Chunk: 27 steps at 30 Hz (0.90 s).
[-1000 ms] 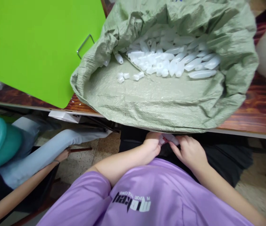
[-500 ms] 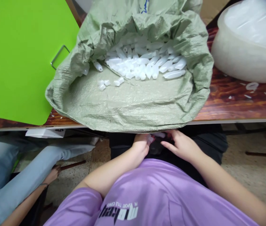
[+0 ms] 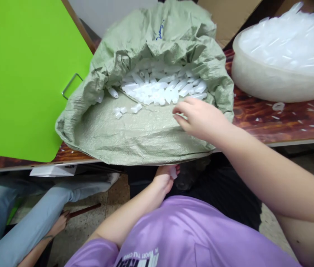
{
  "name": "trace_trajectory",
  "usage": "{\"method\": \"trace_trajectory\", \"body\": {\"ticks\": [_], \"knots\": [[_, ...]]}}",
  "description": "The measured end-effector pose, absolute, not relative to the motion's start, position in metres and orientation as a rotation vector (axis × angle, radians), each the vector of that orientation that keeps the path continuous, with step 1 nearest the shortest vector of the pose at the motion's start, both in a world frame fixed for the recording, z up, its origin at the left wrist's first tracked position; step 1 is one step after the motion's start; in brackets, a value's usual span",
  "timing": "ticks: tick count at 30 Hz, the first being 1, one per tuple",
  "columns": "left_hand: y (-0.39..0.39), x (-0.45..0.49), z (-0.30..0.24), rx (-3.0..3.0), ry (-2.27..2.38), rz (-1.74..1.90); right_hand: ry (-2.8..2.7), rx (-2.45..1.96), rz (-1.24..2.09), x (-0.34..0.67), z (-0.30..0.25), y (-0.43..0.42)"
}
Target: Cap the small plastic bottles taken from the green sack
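Note:
A pale green woven sack (image 3: 134,146) lies with its mouth open towards me. Inside it is a heap of translucent white plastic tubes (image 3: 157,89), many with a tapered end. Several short pieces (image 3: 119,112) lie apart from the heap. My right hand (image 3: 201,116) hangs over the sack's mouth, just in front of the heap, fingers bent and thumb apart, with nothing visible between them. Below the table edge, my left hand (image 3: 164,177) is closed around a small white plastic piece (image 3: 173,172); the sack's rim partly hides its fingers.
A round tub (image 3: 271,87) heaped with white plastic pieces stands at the right, with a ring (image 3: 278,106) and scraps on the table before it. A bright green board (image 3: 26,81) with a metal handle is at the left. Another person's hand (image 3: 60,224) is low at the left.
My right hand has risen from below the table edge to over the sack's mouth. My left hand has stayed low with its white piece. The view has shifted slightly.

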<state>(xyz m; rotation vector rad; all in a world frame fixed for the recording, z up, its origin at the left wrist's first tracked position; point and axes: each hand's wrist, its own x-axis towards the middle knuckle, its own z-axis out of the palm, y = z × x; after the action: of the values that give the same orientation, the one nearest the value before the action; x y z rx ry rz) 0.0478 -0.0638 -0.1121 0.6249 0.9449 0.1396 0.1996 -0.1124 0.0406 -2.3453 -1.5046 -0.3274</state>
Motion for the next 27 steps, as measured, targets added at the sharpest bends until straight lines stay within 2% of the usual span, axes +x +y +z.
{"method": "trace_trajectory", "body": {"ticks": [4,14,19,23,27], "knots": [[-0.064,0.047,-0.118,0.654,0.943,0.106,-1.704,-2.463,-0.083,0.207,0.038,-0.049],[-0.067,0.048,-0.11,0.685,0.837,0.075,-1.843,-2.447,-0.079,0.21,0.015,0.046],[-0.063,0.042,-0.11,0.68,0.802,-0.06,-1.71,-2.487,-0.111,0.211,0.017,0.035],[-0.063,0.042,-0.109,0.718,0.754,-0.104,-1.709,-2.329,-0.151,0.195,0.033,0.002],[-0.064,0.043,-0.111,0.743,0.807,-0.117,-1.606,-2.096,0.102,0.179,0.059,-0.056]]}}
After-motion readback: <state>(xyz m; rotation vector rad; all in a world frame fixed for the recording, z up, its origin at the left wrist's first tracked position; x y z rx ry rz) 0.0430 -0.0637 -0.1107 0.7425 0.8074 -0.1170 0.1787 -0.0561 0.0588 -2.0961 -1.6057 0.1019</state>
